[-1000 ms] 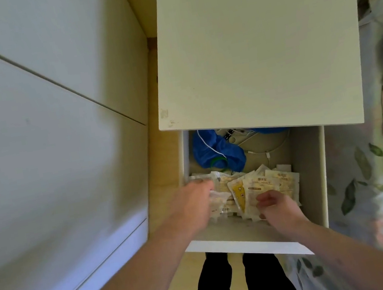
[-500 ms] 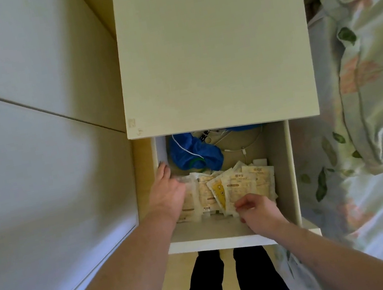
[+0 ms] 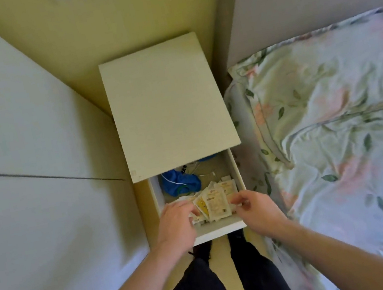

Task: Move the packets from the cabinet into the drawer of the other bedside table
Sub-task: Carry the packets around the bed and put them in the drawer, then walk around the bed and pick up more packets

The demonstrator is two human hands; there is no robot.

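Several pale yellow-and-white packets (image 3: 217, 200) lie in a loose pile at the front of the open white drawer (image 3: 217, 231) of the bedside table (image 3: 168, 105). My left hand (image 3: 177, 220) rests flat on the left side of the pile with its fingers spread over the packets. My right hand (image 3: 253, 206) is at the pile's right edge, fingers curled, and its fingertips pinch the edge of a packet. Both hands hover just inside the drawer's front rim.
A crumpled blue cloth (image 3: 179, 182) and thin white cables (image 3: 205, 170) fill the back of the drawer. A bed with floral bedding (image 3: 336, 132) runs along the right. White wardrobe doors (image 3: 24, 174) close off the left. My legs (image 3: 224, 279) stand right in front of the drawer.
The view has pulled back and up, so the table looks smaller. My left hand slid from the drawer's left wall onto the pile. My right hand shifted to the pile's right edge.
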